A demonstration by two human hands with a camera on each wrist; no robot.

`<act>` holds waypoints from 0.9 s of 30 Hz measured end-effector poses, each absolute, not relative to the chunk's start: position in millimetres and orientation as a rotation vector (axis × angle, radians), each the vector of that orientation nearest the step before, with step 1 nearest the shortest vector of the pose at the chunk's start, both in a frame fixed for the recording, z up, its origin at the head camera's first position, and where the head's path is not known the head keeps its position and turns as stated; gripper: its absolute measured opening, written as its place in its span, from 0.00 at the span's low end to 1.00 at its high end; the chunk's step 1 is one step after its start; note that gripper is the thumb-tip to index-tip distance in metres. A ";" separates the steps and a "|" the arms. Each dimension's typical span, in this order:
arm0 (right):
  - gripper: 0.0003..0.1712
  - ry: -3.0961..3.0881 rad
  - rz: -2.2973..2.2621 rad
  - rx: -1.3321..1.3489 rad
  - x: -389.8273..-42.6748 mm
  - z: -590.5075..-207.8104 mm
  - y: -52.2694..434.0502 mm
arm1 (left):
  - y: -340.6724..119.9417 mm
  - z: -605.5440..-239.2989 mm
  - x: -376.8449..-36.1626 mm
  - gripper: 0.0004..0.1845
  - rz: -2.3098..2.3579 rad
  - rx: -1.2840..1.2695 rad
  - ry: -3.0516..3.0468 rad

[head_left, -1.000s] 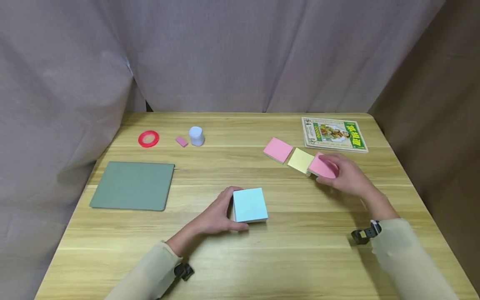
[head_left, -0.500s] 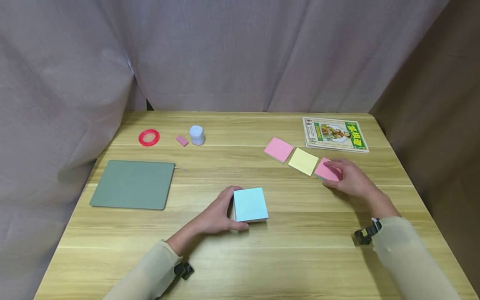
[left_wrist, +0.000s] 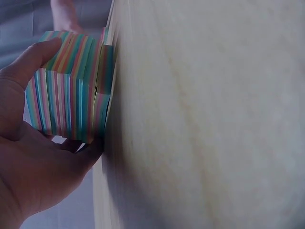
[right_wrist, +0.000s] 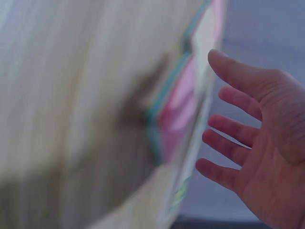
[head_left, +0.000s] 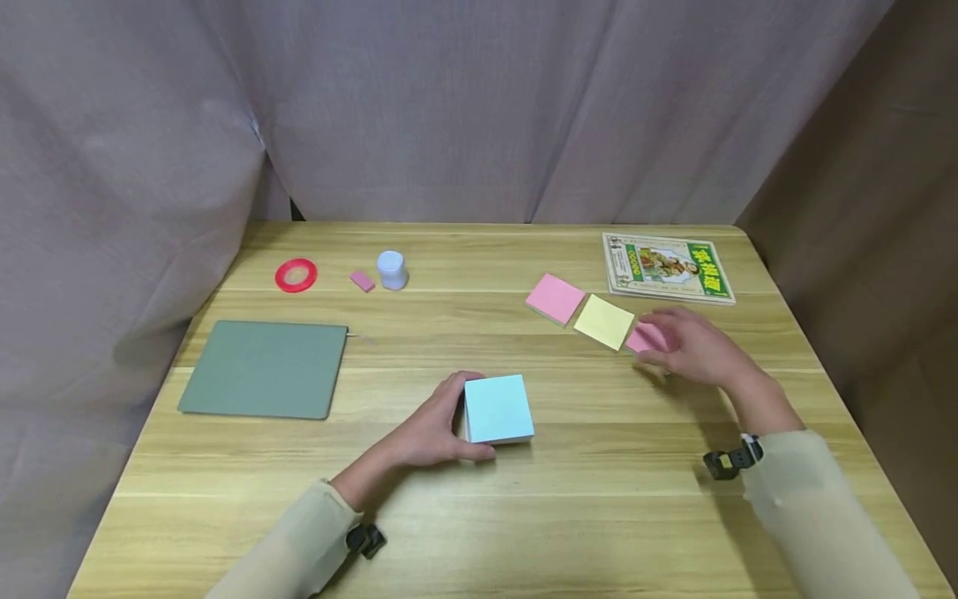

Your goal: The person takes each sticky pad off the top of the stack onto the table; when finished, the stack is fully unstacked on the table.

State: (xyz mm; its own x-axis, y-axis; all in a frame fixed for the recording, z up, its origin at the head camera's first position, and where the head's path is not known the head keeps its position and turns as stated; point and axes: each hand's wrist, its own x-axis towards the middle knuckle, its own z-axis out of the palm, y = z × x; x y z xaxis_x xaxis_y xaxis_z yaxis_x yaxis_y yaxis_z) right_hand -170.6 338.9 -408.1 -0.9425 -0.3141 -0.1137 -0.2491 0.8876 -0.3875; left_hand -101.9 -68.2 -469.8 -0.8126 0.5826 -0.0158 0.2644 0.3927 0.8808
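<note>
Head view: my left hand (head_left: 428,433) grips the blue-topped note block (head_left: 497,408) at mid-table (head_left: 599,516), while my right hand (head_left: 692,345), fingers straight and apart, hovers over the pink pad (head_left: 645,338) beside the yellow pad (head_left: 604,321).

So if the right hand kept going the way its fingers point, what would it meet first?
The right hand points left across the table, open, above the near pink pad. Going straight on, it would likely meet the yellow pad first, if it stays low; its height is unclear.
</note>
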 end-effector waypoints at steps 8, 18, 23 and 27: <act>0.36 2.835 -0.562 -0.787 -148.3 -376.8 256.2 | -69.0 -470.5 -102.4 0.51 1.374 0.718 2.330; 0.49 2.615 -0.583 -1.251 -112.7 -388.0 167.1 | -71.2 -469.9 -102.7 0.51 1.379 0.738 2.314; 0.46 2.584 -0.532 -1.327 -111.7 -396.9 156.0 | -70.7 -470.3 -102.7 0.50 1.379 0.748 2.325; 0.43 2.577 -0.508 -1.336 -112.4 -399.4 155.0 | -70.3 -473.0 -101.9 0.50 1.382 0.746 2.329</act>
State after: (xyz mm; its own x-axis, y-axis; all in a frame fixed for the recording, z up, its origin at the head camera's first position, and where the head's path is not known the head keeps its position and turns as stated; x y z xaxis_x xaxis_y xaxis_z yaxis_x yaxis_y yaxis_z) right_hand -112.4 155.0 -399.4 -0.5738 -0.8189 -0.0138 -0.7523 0.5337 -0.3864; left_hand -101.9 -70.3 -473.0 -0.8080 0.5889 -0.0166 0.2676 0.3919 0.8802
